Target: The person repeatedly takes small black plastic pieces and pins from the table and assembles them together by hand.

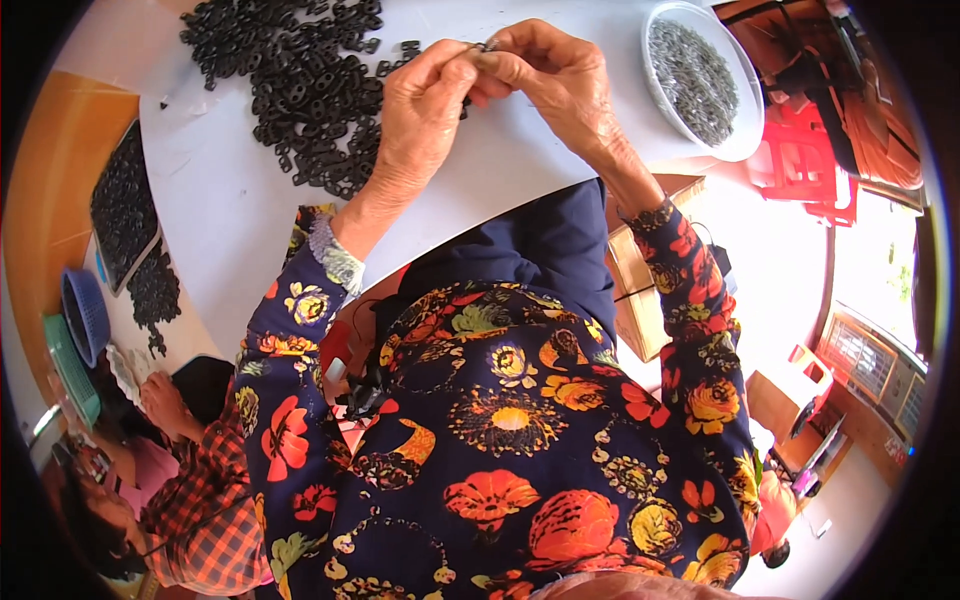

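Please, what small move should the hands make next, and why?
Probably the right hand should turn the small dark piece slightly while the left hand steadies it. Both hands meet at it above the table, and their fingers cover much of it, so its details are hard to check.

Place: small workshop, hand-assy. type; whether in a house or a factory bldg., can't tell.
Desk (230, 230): wht., used as workbench; big heap of small blk. parts (310, 115), look-alike pcs., i.e. bulk stock.
Tub (748, 137): rd., wht., full of tiny shiny grey bits (692, 82), also bulk.
L. side: tray (140, 264) w/ more blk. pcs., loose pile next to it; blue basket (85, 315) & green basket (72, 368) nearby.
Co-worker (205, 500): checked shirt, at L., so shared workspace.
R. side: carton (640, 322), red plastic stool (800, 165); basic furnishings.
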The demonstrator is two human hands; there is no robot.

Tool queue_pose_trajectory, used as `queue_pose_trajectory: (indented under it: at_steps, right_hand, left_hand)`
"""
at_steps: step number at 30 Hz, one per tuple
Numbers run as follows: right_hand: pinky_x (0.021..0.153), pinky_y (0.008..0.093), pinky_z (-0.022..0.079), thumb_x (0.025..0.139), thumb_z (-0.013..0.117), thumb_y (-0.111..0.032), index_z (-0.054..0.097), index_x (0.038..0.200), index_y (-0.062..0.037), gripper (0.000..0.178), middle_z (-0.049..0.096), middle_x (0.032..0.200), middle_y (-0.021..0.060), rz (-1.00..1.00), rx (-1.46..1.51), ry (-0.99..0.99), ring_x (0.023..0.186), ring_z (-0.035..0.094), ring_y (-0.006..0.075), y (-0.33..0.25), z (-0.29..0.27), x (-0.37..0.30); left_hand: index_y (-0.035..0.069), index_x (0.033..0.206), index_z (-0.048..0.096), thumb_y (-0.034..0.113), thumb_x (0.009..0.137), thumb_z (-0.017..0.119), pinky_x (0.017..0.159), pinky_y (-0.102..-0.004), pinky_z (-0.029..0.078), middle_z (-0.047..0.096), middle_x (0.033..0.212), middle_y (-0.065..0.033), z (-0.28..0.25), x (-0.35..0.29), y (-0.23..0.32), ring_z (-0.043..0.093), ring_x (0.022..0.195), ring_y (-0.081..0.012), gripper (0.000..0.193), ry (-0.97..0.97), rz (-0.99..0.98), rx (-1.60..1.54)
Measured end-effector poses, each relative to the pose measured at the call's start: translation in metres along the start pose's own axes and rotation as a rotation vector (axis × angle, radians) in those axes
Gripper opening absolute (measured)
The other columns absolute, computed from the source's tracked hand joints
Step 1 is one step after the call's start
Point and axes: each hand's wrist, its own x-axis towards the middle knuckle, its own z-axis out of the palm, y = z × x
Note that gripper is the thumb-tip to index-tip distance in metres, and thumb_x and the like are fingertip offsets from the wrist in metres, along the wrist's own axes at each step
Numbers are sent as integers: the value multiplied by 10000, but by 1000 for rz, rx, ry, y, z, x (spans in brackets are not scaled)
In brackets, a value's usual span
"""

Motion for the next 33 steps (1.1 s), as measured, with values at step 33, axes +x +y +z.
queue_pose_trajectory:
  at_steps: [33]
  right_hand:
    - [666,192,457,854,643,-29,647,950,35,115,617,784,-3,-34,108,-27,715,534,44,13,2,-30]
  left_hand:
    - [24,973,610,52,831,595,843,-337,433,590,801,-77,-113,50,44,537,867,-263,145,-246,418,1267]
